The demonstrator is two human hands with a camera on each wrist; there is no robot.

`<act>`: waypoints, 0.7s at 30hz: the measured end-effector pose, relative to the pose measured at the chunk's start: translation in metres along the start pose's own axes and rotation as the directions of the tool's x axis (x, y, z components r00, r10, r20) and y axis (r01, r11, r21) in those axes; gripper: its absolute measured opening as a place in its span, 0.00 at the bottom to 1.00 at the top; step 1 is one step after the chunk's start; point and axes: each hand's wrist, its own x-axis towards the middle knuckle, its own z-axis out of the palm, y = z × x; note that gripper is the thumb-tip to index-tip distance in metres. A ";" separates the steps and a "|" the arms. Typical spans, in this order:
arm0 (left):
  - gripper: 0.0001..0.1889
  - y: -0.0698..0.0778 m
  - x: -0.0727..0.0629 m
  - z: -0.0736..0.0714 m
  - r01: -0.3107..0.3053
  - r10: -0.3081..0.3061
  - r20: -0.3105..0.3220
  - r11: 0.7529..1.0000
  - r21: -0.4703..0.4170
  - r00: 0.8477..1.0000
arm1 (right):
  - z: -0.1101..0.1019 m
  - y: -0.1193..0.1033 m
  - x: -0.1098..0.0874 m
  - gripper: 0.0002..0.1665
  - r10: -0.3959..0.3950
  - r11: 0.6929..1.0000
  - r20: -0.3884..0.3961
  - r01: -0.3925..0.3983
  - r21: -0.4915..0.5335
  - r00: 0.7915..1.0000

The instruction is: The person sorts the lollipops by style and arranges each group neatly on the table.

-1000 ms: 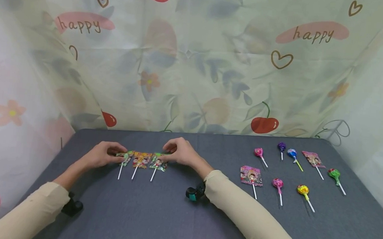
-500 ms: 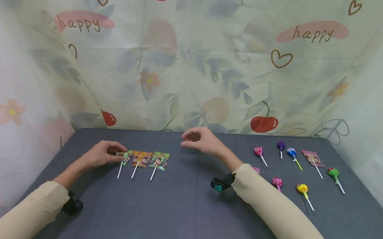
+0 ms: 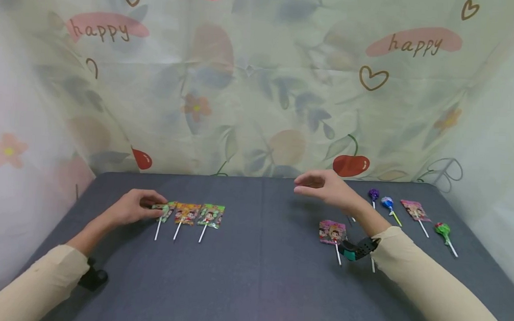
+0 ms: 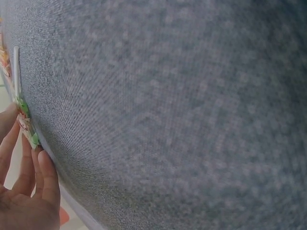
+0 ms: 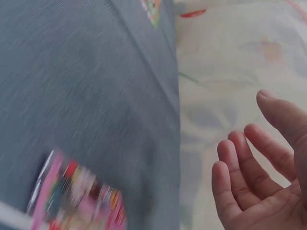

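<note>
On the left of the table, a row of three flat-wrapped lollipops lies with the sticks toward me. My left hand (image 3: 131, 207) pinches the wrapper of the leftmost green lollipop (image 3: 169, 210) between thumb and fingers; the left wrist view also shows this wrapper (image 4: 24, 120). Beside it are an orange lollipop (image 3: 187, 213) and another green-wrapped lollipop (image 3: 211, 215). My right hand (image 3: 326, 188) is above the right half of the table, fingers loosely bent, holding nothing. Nearest to it lies a pink flat-wrapped lollipop (image 3: 332, 232), blurred in the right wrist view.
Further right lie a purple lollipop (image 3: 373, 194), a blue lollipop (image 3: 387, 203), a second pink flat-wrapped lollipop (image 3: 414, 210) and a green-and-red lollipop (image 3: 442, 230). My right arm hides others. A printed curtain (image 3: 251, 106) hangs behind the dark grey table (image 3: 231, 286).
My right hand has left the rightmost green-wrapped lollipop of the row and moved right through the air, uncovering it. The left hand has stayed at the leftmost lollipop.
</note>
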 end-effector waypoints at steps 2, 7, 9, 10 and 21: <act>0.16 -0.001 -0.001 0.000 -0.003 0.003 -0.003 1.000 0.003 1.000 | -0.006 0.006 -0.008 0.17 0.012 1.000 -0.009 -0.012 -0.017 1.000; 0.16 -0.003 -0.002 0.000 -0.001 0.001 -0.001 1.000 0.003 1.000 | -0.016 0.021 -0.029 0.18 0.033 0.999 -0.013 -0.034 -0.028 0.999; 0.16 -0.003 -0.002 0.000 0.002 -0.002 -0.001 1.000 0.001 1.000 | -0.019 0.025 -0.039 0.19 0.044 0.999 -0.008 -0.044 -0.021 0.999; 0.16 -0.003 -0.002 0.000 0.004 -0.004 -0.003 1.000 0.002 1.000 | -0.020 0.027 -0.043 0.20 0.051 0.999 -0.005 -0.051 -0.014 0.999; 0.16 -0.001 -0.001 0.000 -0.020 0.020 -0.007 1.000 0.003 1.000 | -0.023 0.034 -0.080 0.27 0.055 0.998 0.003 -0.055 0.000 0.998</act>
